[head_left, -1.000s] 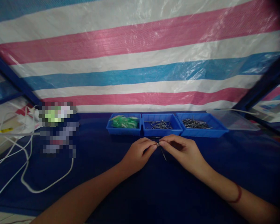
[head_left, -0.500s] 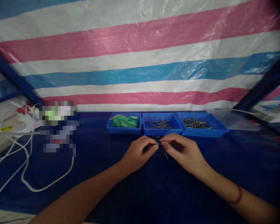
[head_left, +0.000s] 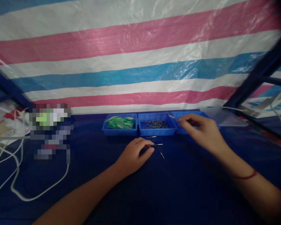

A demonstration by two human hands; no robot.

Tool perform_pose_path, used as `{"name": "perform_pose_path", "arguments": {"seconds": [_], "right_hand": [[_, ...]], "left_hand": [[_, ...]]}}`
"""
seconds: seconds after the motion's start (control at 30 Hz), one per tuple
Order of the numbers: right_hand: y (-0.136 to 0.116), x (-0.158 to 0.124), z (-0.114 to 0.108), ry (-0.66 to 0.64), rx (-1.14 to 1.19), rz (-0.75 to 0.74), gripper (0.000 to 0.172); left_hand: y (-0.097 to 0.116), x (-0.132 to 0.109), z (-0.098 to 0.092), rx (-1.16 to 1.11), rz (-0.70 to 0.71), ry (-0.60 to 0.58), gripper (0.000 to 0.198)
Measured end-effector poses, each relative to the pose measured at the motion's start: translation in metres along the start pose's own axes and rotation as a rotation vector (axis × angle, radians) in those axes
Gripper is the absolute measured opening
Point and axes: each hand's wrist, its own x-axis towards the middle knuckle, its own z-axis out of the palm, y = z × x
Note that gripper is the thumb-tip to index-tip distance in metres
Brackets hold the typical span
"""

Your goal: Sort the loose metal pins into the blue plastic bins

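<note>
Grip check: your left hand [head_left: 133, 154] pinches a thin metal pin [head_left: 157, 144] on the tabletop [head_left: 168, 187]. Your right hand [head_left: 202, 131] pinches a small pale piece [head_left: 171, 117] over the right-hand blue bin [head_left: 178, 114], beside the middle bin [head_left: 157, 130] of pins.

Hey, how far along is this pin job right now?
Early, it seems. Two loose pins lie on the blue cloth. The left hand pinches one pin; the right hand holds a piece over the right tray. The middle tray holds many pins.

Makeshift workshop: parts trays [head_left: 156, 132], tarpaulin wall [head_left: 140, 62]
</note>
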Motion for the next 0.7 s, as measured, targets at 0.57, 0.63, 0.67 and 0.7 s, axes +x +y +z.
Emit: {"name": "perform_pose_path", "arguments": {"seconds": [0.57,0.63,0.67,0.7], "right_hand": [[-0.005,0.0,-0.001,-0.307,-0.184,-0.291,0.021],[-0.013,-0.009,0.01,-0.496,-0.127,-0.373,0.02],[-0.016,-0.012,0.016,-0.566,-0.117,-0.39,0.019],[-0.017,-0.016,0.021,-0.618,-0.111,-0.398,0.018]], "left_hand": [[0.003,0.0,0.004,0.443,0.179,-0.239,0.035],[0.002,0.0,0.005,0.435,0.173,-0.219,0.032],[0.002,0.0,0.006,0.429,0.168,-0.21,0.03],[0.001,0.0,0.006,0.42,0.162,-0.203,0.027]]}}
